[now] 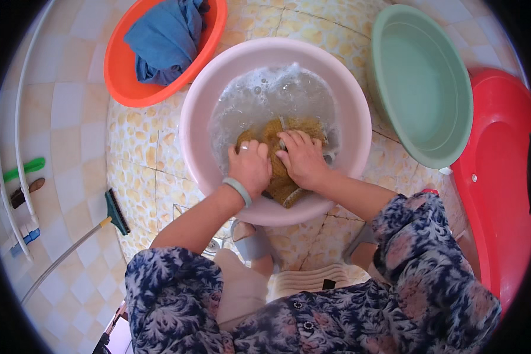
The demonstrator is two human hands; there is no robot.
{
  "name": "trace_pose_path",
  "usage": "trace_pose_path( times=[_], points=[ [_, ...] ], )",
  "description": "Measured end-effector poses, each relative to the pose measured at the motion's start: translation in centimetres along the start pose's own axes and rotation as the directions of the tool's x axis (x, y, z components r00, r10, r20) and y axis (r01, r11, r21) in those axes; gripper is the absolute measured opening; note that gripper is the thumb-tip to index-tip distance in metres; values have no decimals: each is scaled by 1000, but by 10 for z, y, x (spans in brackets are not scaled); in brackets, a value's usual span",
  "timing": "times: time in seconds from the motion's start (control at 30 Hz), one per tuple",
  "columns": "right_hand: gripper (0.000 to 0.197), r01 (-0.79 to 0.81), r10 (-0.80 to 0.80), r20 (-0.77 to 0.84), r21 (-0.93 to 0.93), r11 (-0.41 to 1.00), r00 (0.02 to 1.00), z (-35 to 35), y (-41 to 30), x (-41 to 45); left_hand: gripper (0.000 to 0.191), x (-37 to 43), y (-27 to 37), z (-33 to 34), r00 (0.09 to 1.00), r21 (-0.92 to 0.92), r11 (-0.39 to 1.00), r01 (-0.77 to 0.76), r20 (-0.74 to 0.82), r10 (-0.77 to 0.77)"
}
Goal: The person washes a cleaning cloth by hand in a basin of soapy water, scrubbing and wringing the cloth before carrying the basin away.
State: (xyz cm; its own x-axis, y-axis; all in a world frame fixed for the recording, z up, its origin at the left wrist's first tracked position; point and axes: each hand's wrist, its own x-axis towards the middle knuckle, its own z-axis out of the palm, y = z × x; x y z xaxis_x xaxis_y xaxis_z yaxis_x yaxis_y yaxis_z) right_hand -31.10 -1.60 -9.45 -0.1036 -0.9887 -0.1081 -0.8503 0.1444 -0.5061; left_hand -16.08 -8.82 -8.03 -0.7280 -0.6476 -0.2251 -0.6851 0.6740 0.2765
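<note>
A pale pink basin [274,216] of cloudy, sudsy water [265,95] stands on the floor in front of me. In it lies a wet mustard-brown knitted garment [287,192], partly under the water and bunched against the basin's near side. My left hand [250,166], with a ring and a pale bangle, grips the garment's left part. On the upper right part of the same cloth, my right hand [304,157] has its fingers curled into the knit. Some of the fabric is hidden beneath both hands.
An orange basin [115,84] with blue cloth [163,40] sits at upper left. At upper right is a green basin [420,88], beside a red plastic tub [500,186]. A floor brush [117,212] leans by the tiled wall at left. A drain [212,246] lies near my feet.
</note>
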Motion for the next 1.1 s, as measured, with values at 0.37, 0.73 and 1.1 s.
trace_pose_path(
  times=[0.37,0.73,1.1],
  points=[
    [23,-121,131,262,-56,991,956,6,32,113,27,95,-31,7,824,-14,888,460,380,-420],
    [43,-292,248,159,399,869,956,-11,35,112,54,96,-51,-16,873,-538,691,482,227,-431],
    [24,161,-159,-29,267,950,987,-25,-5,-14,69,-31,26,-14,994,-225,969,-104,15,110]
  ],
)
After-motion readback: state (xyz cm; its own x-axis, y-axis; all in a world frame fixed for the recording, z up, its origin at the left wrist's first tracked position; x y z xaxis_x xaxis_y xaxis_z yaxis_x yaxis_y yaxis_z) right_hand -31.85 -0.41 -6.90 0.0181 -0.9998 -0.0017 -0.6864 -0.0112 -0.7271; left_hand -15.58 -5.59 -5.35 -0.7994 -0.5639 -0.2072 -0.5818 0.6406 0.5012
